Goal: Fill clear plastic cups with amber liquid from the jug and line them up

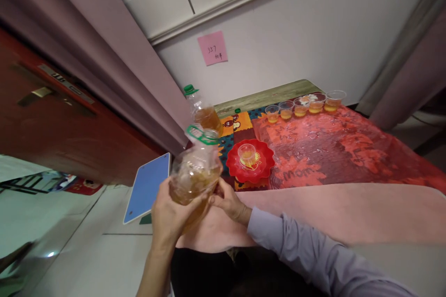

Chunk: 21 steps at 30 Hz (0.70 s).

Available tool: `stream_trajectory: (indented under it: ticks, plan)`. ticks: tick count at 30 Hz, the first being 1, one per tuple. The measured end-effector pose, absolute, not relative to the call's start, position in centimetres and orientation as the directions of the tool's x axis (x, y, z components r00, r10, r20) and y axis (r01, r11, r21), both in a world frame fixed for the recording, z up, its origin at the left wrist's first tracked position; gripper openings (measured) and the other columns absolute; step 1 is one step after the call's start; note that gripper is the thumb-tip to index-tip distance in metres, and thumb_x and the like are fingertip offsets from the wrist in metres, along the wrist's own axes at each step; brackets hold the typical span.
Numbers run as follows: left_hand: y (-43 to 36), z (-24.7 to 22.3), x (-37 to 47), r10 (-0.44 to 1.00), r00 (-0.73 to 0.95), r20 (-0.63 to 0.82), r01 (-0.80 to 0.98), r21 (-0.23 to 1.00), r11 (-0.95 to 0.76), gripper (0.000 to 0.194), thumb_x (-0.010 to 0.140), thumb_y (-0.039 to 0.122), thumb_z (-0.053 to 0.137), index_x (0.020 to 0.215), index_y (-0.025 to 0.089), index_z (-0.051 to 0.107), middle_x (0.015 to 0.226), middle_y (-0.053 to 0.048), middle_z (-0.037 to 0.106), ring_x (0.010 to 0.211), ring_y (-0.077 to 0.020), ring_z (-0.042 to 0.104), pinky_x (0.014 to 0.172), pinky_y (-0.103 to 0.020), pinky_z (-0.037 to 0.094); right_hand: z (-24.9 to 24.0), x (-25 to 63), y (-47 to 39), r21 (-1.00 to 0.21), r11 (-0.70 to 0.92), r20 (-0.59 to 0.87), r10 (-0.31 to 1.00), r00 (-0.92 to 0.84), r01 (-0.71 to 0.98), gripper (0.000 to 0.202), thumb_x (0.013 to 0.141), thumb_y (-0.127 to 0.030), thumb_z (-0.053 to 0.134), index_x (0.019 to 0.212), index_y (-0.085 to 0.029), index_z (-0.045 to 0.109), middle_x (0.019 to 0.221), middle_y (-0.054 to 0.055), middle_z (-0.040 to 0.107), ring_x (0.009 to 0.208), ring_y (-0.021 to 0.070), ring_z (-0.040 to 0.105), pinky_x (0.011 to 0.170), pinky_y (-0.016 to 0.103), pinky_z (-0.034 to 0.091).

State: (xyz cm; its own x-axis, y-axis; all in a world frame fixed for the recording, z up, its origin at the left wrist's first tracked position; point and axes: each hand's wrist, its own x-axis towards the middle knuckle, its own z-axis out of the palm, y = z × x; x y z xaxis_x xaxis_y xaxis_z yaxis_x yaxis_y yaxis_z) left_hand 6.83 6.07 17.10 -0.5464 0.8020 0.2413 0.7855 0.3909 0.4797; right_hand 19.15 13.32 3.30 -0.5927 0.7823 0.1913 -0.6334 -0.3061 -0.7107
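Note:
Between my two hands is a large clear plastic bottle [195, 178] part-filled with amber liquid. It has a green carrying handle [202, 135] round its neck, which points away from me toward the table. My left hand [169, 209] wraps its left side, while my right hand [228, 199] grips it low on the right. Just beyond, to the right, a red scalloped dish [232, 167] holds a clear plastic cup [246, 153]; whether that cup contains liquid I cannot tell. Behind the held bottle stands a second bottle [208, 118] of amber liquid with its green cap on.
Several clear cups [300, 107] with a little amber liquid line the table's far edge. A loose green cap [237, 110] lies nearby. The table has a red patterned cover [313, 148] and a pink cloth [313, 209]. A blue board [148, 188] is at left.

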Motion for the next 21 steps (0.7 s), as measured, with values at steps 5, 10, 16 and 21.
stream_trajectory:
  ticks: [5,10,16,21]
  plan:
    - [3.4,12.9,4.6,0.676,-0.702,0.224,0.567,0.750,0.340,0.082,0.071,0.065,0.082,0.136,0.022,0.056,0.130,-0.013,0.074,0.120,-0.0336,0.074,0.110,-0.050,0.061,2.0,18.7,13.9,-0.770,-0.262,0.185,0.780,-0.598,-0.581,0.084,0.083,-0.073,0.088,0.147,-0.024,0.063,0.142,0.015,0.074,0.139,0.0347,0.068,0.124,0.059,0.049]
    - [1.3,7.6,1.3,0.539,-0.780,0.317,0.475,0.861,0.181,0.089,0.057,0.063,0.092,0.129,0.020,0.062,0.118,-0.011,0.074,0.113,-0.0345,0.074,0.114,-0.059,0.056,0.5,17.9,13.5,-0.852,-0.178,0.181,0.782,-0.596,-0.493,0.076,0.081,-0.068,0.092,0.139,-0.023,0.069,0.132,0.014,0.079,0.125,0.0319,0.076,0.117,0.058,0.057]
    - [0.5,1.4,-1.4,0.484,-0.774,0.408,0.503,0.860,0.081,0.083,0.057,0.065,0.096,0.120,0.020,0.067,0.107,-0.008,0.074,0.104,-0.0335,0.073,0.115,-0.064,0.054,1.4,19.1,12.7,-0.924,-0.027,0.186,0.841,-0.508,-0.382,0.056,0.087,-0.068,0.087,0.122,-0.026,0.077,0.119,0.009,0.084,0.112,0.0295,0.081,0.103,0.051,0.065]
    - [0.7,-1.6,-1.8,0.488,-0.739,0.464,0.541,0.841,0.021,0.086,0.059,0.075,0.093,0.119,0.019,0.067,0.100,-0.008,0.075,0.098,-0.0331,0.075,0.105,-0.058,0.060,4.7,26.5,15.3,-0.953,0.258,0.303,0.785,-0.540,-0.161,0.034,0.098,-0.055,0.081,0.113,-0.025,0.082,0.107,0.007,0.086,0.096,0.0243,0.082,0.085,0.039,0.066]
